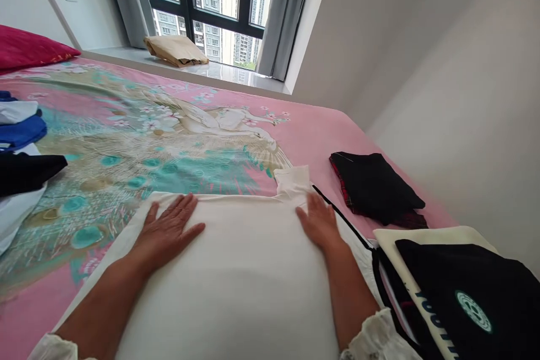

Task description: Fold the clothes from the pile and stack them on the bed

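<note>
A white garment (240,270) lies spread on the bed, its far edge nearly straight and a short flap, perhaps a sleeve, (293,179) sticking out at the far right corner. My left hand (171,233) rests palm down near the far left corner, fingers spread, holding nothing. On the right side, below the flap, my right hand (319,222) presses flat on the cloth with its fingers stretched out, slightly blurred. White ruffled cuffs show at both wrists.
Folded dark clothes (375,185) lie to the right. Nearer is a stack topped by a black garment with a round green emblem (475,311). Several clothes (21,135) pile at the left. A patterned pink sheet (312,124) covers the bed; a brown paper package (175,50) sits on the windowsill.
</note>
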{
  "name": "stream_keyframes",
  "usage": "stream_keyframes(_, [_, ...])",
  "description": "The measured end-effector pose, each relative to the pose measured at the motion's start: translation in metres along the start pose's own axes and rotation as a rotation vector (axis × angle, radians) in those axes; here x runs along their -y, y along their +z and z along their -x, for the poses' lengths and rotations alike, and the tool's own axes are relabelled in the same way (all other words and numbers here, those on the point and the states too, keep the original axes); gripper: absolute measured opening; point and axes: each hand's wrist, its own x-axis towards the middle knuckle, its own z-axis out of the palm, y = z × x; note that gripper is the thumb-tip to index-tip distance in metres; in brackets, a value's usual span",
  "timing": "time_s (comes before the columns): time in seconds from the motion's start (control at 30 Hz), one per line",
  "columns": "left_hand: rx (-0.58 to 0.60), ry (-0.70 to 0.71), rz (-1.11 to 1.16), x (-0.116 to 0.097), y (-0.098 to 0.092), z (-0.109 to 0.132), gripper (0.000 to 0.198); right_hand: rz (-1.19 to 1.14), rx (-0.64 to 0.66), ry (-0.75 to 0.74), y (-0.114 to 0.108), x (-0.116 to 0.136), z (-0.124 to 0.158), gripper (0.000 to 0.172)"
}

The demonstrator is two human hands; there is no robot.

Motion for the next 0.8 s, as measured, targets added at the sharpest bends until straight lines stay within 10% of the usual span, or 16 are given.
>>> stream_keyframes(0.27, [-0.054,-0.111,-0.023,0.017,-0.004,-0.006,0.075,-0.032,-0.180,0.155,-0.020,-0.010,-0.001,0.067])
stream_keyframes(0.43, [0.026,-0.197,-0.043,-0.059,-0.032,0.010,0.061,-0.065,-0.194,0.047,-0.026,0.062,0.060,0.059])
stream_keyframes(0.57, [0.071,0.201,0.014,-0.109,-0.019,0.052,0.056,-0.125,-0.138,-0.322,0.005,0.089,0.110,0.053])
stream_keyframes(0.8, [0.056,-0.267,-0.084,0.054,-0.027,0.090,0.070,0.020,-0.186,0.150,-0.012,-0.027,0.108,0.060])
